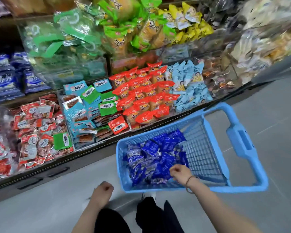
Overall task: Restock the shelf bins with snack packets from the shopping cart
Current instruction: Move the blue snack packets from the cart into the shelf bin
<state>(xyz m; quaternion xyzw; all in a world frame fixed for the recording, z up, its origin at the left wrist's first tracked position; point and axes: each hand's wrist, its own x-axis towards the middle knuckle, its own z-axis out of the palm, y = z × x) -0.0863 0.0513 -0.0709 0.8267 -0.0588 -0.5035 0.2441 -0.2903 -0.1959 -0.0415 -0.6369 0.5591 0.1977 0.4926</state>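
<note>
A light blue shopping cart (245,140) stands on the floor in front of the shelf. Its left half holds a heap of dark blue snack packets (151,158). My right hand (181,172) reaches into the cart from the near side, and its fingers curl down into the top of the heap and grasp packets there. My left hand (102,190) hangs over the floor left of the cart, curled into a fist with nothing in it. A shelf bin of matching dark blue packets (5,78) sits at the far left.
The low shelf row holds bins of red-and-white packets (35,132), teal and green packets (89,108), orange-red packets (141,96) and pale blue packets (190,88). Green and yellow bags fill the upper shelf. Grey floor (267,101) lies around the cart; my legs are below.
</note>
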